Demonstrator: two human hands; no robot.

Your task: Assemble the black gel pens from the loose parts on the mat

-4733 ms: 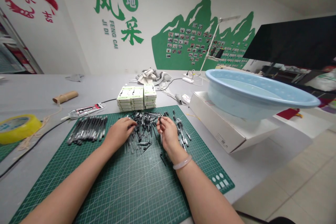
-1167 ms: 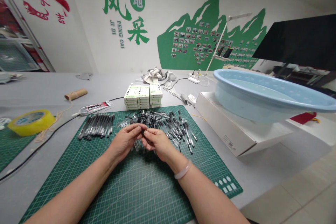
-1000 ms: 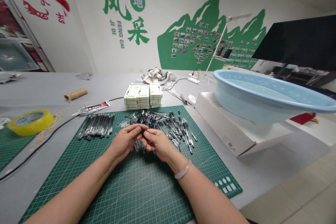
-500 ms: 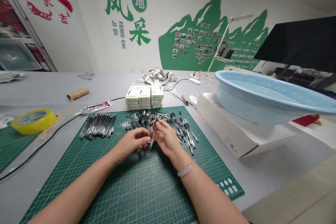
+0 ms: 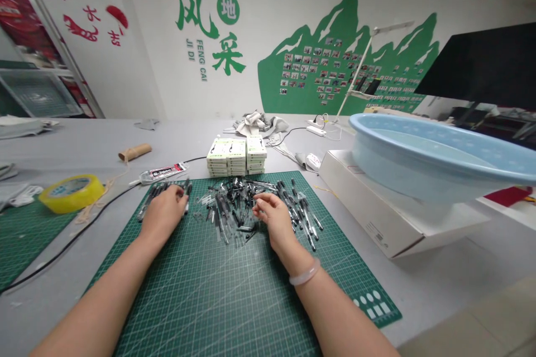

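Note:
My left hand [image 5: 163, 213] lies over the right end of a neat row of black capped pens [image 5: 153, 192] at the mat's far left, fingers curled down on a pen there. My right hand [image 5: 274, 217], with a pale bangle [image 5: 305, 275] on the wrist, reaches into a loose pile of pens and pen parts [image 5: 232, 206] in the middle of the green cutting mat [image 5: 218, 290]. Its fingertips are pinched together at the pile's edge on a small part. More loose pens [image 5: 304, 215] lie fanned out to the right of that hand.
Stacked small white-green boxes [image 5: 237, 155] stand behind the mat. A light blue basin [image 5: 427, 153] rests on a white carton [image 5: 377, 217] at the right. To the left are a yellow tape roll [image 5: 71, 193], a glue tube [image 5: 163, 172], a cardboard tube [image 5: 134, 152] and a black cable [image 5: 62, 245].
Both hands were together at the mat's centre working on one pen. Now my left hand has moved left to the row of pens and my right hand has gone back to the pile.

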